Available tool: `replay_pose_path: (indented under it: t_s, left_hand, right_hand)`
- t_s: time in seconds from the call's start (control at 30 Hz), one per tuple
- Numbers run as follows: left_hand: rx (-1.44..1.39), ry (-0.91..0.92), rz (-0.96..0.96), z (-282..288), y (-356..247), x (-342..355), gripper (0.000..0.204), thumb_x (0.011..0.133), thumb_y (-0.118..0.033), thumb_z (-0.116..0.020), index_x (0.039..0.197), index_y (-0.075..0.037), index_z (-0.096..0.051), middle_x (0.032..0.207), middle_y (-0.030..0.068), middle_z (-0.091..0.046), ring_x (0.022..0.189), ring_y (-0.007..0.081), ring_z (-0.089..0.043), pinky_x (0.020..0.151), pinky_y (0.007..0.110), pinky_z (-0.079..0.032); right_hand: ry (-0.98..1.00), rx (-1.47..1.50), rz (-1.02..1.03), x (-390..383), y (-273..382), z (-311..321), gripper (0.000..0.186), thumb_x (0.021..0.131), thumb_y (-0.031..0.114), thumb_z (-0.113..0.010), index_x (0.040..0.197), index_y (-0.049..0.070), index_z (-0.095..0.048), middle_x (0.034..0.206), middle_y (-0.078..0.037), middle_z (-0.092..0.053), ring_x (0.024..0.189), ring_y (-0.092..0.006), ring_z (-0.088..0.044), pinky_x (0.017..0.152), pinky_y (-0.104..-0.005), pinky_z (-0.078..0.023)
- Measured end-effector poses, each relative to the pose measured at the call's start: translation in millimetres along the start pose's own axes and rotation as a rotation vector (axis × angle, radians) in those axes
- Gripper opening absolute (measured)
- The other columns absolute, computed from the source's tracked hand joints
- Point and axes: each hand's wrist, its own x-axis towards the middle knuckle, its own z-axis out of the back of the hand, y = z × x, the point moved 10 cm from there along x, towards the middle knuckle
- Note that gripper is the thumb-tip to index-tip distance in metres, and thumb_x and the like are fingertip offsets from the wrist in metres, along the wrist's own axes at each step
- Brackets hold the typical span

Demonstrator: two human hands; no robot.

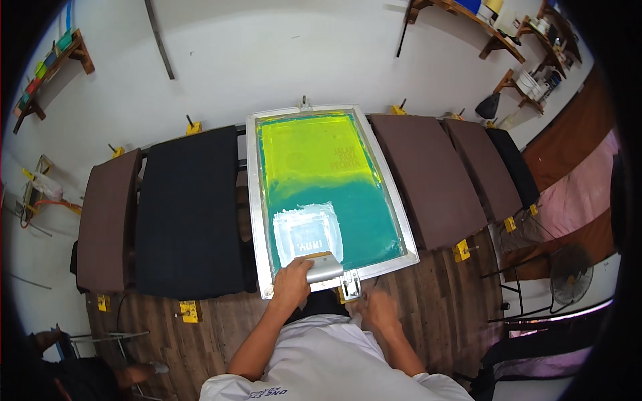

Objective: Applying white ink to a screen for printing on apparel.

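- Clasping the squeegee (322,266) from above, the left hand (292,284) has its grip closed over the metal handle, fingers wrapped round its left end.
- Squeegee: it lies crosswise at the near end of the screen, low in the middle of the frame, its blade down in a patch of white ink (307,230).
- Right hand (380,309): it sits just below the frame's near right corner, blurred, close to a small metal clamp (350,287); whether its grip is open or closed on anything, I cannot tell.
- Screen frame (254,200): a silver metal rectangle at the centre of the picture, its mesh yellow-green at the far end and teal nearer the person, with the white ink patch in the lower left part of the mesh.
- Pallets either side: a black garment (190,214) lies on the board just left of the frame, a brown board (107,220) further left; to the right a row of brown boards (428,180) runs off toward the upper right, the last one black.
- Surface: a long wooden top (435,314) carries the boards, with yellow brackets (461,250) along its edges.
- Beyond: a white wall with wooden shelves (481,27) in the upper right and a floor fan (570,274) at lower right.
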Motion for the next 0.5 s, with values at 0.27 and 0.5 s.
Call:
replay_pose_path:
  t_s: [0.27, 0.5]
  left_hand:
    - [0.109, 0.043, 0.042, 3.4, -11.8, 15.4, 0.036, 0.074, 0.008, -0.057, 0.108, -0.001, -0.067, 0.109, 0.0203, -0.067, 0.097, 0.0395, -0.065, 0.085, 0.046, -0.054]
    - [-0.010, 0.120, 0.087, 6.5, -10.3, 19.4, 0.035, 0.072, 0.007, -0.061, 0.106, 0.000, -0.068, 0.102, 0.0230, -0.068, 0.092, 0.0408, -0.067, 0.084, 0.046, -0.054]
  right_hand:
    - [-0.040, -0.257, 0.615, 79.5, 119.6, -5.4, 0.044, 0.069, 0.014, -0.079, 0.108, 0.004, -0.061, 0.099, -0.015, -0.061, 0.097, -0.0332, -0.061, 0.083, -0.0448, -0.051]
    - [0.052, -0.061, 0.527, 100.2, 111.6, -12.8, 0.027, 0.065, 0.000, -0.071, 0.091, 0.002, -0.067, 0.092, -0.016, -0.065, 0.091, -0.0376, -0.064, 0.076, -0.0475, -0.055]
